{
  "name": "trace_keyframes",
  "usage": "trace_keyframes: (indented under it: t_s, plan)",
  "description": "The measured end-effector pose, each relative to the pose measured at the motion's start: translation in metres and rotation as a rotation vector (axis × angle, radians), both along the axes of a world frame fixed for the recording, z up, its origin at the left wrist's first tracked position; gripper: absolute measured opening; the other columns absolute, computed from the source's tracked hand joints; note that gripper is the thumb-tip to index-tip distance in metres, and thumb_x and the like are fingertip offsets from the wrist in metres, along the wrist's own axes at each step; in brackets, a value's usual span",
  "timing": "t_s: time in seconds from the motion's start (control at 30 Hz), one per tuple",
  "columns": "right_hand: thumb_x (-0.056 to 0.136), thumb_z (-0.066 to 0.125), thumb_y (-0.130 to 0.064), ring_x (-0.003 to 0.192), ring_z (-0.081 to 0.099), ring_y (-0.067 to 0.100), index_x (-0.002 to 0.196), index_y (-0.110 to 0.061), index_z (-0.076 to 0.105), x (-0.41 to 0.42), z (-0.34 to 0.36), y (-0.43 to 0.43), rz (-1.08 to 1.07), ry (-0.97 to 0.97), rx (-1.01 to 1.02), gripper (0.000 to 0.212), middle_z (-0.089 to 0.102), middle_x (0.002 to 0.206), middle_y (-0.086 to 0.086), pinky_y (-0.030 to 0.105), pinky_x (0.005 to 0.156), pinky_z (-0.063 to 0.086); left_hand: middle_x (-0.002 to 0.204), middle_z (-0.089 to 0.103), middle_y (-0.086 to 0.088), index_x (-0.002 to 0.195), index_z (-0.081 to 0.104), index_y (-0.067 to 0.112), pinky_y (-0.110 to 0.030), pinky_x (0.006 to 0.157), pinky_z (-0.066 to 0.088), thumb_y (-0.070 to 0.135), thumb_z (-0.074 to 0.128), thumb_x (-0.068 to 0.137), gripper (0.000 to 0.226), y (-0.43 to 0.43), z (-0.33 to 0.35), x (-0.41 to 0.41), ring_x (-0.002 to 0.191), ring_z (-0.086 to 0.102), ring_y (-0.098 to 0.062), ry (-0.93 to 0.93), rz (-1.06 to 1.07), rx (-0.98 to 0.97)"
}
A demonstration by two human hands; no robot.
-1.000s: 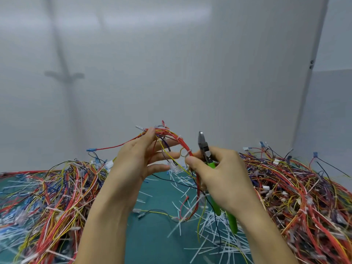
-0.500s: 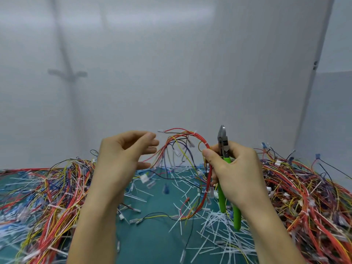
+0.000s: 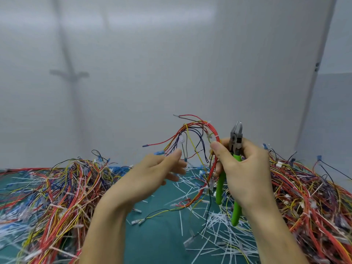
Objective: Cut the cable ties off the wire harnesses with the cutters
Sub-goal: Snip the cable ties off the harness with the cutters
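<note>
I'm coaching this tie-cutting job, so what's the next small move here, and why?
Probably bring the left hand up to grip the wire harness. It is open and holds nothing, while the right hand holds both harness and green-handled cutters, leaving the white cable tie above its thumb uncut.

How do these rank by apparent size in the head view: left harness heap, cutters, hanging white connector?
1. Tangled multicoloured wire-harness heap on the left
2. Green-handled steel cutters, though nearer the camera
3. Small white plastic connector hanging in the held harness
</note>
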State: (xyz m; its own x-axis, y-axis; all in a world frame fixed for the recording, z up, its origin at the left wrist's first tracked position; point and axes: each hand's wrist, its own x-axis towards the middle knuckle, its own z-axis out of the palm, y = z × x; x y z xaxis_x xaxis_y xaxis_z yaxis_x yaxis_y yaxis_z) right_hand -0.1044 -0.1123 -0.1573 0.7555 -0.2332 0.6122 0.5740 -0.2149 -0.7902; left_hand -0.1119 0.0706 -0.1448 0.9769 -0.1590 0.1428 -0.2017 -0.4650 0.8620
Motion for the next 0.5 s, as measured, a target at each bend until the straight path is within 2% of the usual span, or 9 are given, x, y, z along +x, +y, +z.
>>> trace_keyframes:
  t_s: [0.07, 0.13, 0.23, 0.3, 0.37, 0.43, 0.5]
  plan:
    - [0.087, 0.072, -0.031, 0.050, 0.061, 0.014, 0.075, -0.022, 0.068, -0.001, 0.000, 0.002, 0.031, 0.011, 0.001, 0.015, 0.062, 0.056, -0.009, 0.036, 0.055, 0.053, 0.107, 0.074, 0.013, 0.114, 0.070, 0.028, -0.037, 0.097, 0.048, 0.068, 0.042, 0.082, 0.058, -0.008, 0.001, 0.001, 0.100, 0.069, -0.007, -0.045, -0.072, -0.213]
    - [0.084, 0.072, -0.033, 0.048, 0.061, 0.014, 0.074, -0.020, 0.069, -0.002, 0.001, 0.005, 0.066, 0.019, -0.006, 0.016, 0.063, 0.056, -0.007, 0.038, 0.057, 0.055, 0.114, 0.073, 0.006, 0.121, 0.067, 0.028, -0.038, 0.099, 0.044, 0.064, 0.057, 0.081, 0.054, -0.014, 0.003, 0.000, 0.108, 0.067, -0.011, -0.086, -0.144, -0.422]
    - [0.081, 0.075, -0.032, 0.048, 0.059, 0.017, 0.071, -0.020, 0.068, -0.004, 0.000, 0.010, 0.107, 0.030, -0.042, 0.017, 0.062, 0.056, -0.004, 0.039, 0.057, 0.054, 0.114, 0.073, -0.001, 0.117, 0.070, 0.020, -0.039, 0.100, 0.044, 0.049, 0.070, 0.079, 0.048, -0.020, 0.004, -0.003, 0.112, 0.066, -0.014, -0.117, -0.174, -0.504]
    - [0.080, 0.076, -0.032, 0.054, 0.060, 0.023, 0.070, -0.022, 0.066, -0.004, -0.001, 0.012, 0.115, 0.038, -0.078, 0.018, 0.063, 0.057, -0.004, 0.040, 0.060, 0.054, 0.104, 0.075, -0.002, 0.105, 0.075, 0.018, -0.039, 0.098, 0.047, 0.045, 0.075, 0.077, 0.039, -0.024, 0.007, -0.004, 0.104, 0.069, -0.013, -0.145, -0.087, -0.484]
    - [0.078, 0.076, -0.034, 0.057, 0.059, 0.020, 0.070, -0.022, 0.065, -0.005, -0.001, 0.015, 0.127, 0.036, -0.100, 0.019, 0.063, 0.058, -0.005, 0.039, 0.061, 0.054, 0.094, 0.077, -0.003, 0.094, 0.077, 0.016, -0.032, 0.092, 0.051, 0.043, 0.079, 0.072, 0.035, -0.027, 0.007, -0.004, 0.092, 0.071, -0.010, -0.167, -0.025, -0.495]
    - [0.078, 0.075, -0.038, 0.058, 0.057, 0.019, 0.072, -0.022, 0.064, -0.007, 0.000, 0.018, 0.133, 0.021, -0.136, 0.020, 0.063, 0.061, -0.006, 0.040, 0.061, 0.054, 0.086, 0.076, -0.004, 0.086, 0.077, 0.012, -0.017, 0.077, 0.052, 0.042, 0.074, 0.069, 0.034, -0.029, 0.006, -0.003, 0.079, 0.069, -0.005, -0.189, 0.009, -0.527]
    - [0.080, 0.074, -0.040, 0.061, 0.056, 0.018, 0.073, -0.026, 0.064, -0.008, -0.001, 0.019, 0.124, 0.006, -0.190, 0.019, 0.063, 0.063, -0.007, 0.039, 0.061, 0.053, 0.077, 0.075, -0.002, 0.081, 0.076, 0.008, -0.008, 0.062, 0.048, 0.027, 0.076, 0.075, 0.020, -0.029, 0.004, 0.001, 0.069, 0.067, 0.000, -0.203, 0.057, -0.556]
